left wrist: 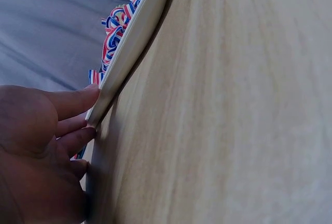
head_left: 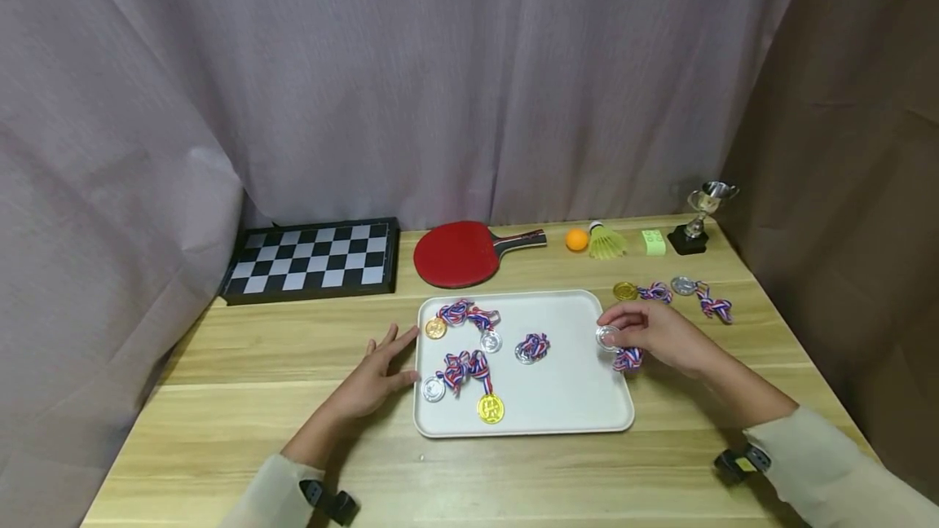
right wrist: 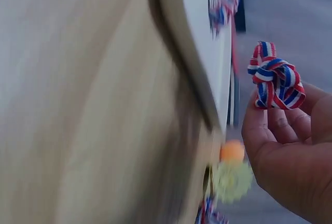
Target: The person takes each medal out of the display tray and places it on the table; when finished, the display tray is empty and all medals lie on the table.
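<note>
A silver medal (head_left: pixel 606 338) is pinched between the thumb and fingers of my right hand (head_left: pixel 663 339), over the right rim of the white tray (head_left: pixel 579 410). Its knotted red, white and blue ribbon (right wrist: pixel 277 79) bunches up beside the fingers in the right wrist view. My left hand (head_left: pixel 372 381) touches the tray's left edge, fingers spread and thumb against the rim. On the tray lie several ribboned medals: a gold medal (head_left: pixel 436 327) and a silver one (head_left: pixel 491 341) at upper left, a silver one (head_left: pixel 434 389) and a gold one (head_left: pixel 491 408) below, and another silver (head_left: pixel 524 352) mid-tray, partly under its ribbon.
Right of the tray lie a gold medal (head_left: pixel 625 291) and a silver medal (head_left: pixel 683 286). Along the back stand a chessboard (head_left: pixel 311 259), a red table tennis bat (head_left: pixel 455 255), an orange ball (head_left: pixel 576 239), a shuttlecock (head_left: pixel 606 243), a green block (head_left: pixel 654 243) and a trophy cup (head_left: pixel 700 218).
</note>
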`<state>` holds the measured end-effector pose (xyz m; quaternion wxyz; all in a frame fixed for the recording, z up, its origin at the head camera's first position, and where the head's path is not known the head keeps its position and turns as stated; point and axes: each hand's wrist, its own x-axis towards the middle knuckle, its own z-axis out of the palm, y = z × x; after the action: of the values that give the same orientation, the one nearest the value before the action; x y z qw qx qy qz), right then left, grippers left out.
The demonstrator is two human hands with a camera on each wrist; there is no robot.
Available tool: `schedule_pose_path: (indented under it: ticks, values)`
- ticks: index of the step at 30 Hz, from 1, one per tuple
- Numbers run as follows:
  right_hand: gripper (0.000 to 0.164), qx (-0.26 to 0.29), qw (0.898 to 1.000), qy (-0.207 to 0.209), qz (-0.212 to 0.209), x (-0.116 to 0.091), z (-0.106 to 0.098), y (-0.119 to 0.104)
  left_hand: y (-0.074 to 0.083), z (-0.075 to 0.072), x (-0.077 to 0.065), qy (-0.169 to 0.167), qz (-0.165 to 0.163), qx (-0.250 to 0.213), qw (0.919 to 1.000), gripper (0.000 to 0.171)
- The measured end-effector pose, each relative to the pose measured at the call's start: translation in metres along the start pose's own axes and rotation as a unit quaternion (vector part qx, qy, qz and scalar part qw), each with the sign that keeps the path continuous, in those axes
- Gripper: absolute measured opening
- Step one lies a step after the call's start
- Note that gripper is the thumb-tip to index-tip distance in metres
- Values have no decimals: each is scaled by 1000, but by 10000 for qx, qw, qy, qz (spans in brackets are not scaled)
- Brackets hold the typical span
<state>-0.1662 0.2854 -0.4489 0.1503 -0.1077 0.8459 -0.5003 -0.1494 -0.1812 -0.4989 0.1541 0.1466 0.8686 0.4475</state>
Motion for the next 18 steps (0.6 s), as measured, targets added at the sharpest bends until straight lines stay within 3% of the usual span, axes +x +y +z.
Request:
schedule_pose_path:
  ticks: [8, 18]
  values:
    - [31, -842, 9944, 632, 66, 5, -35, 31, -1, 1, 2, -32, 30, -55, 10000, 73]
    - [27, -1111, 9899, 875, -51, 17, -36, 56, 1, 0, 0, 14, -45, -27, 10000, 73]
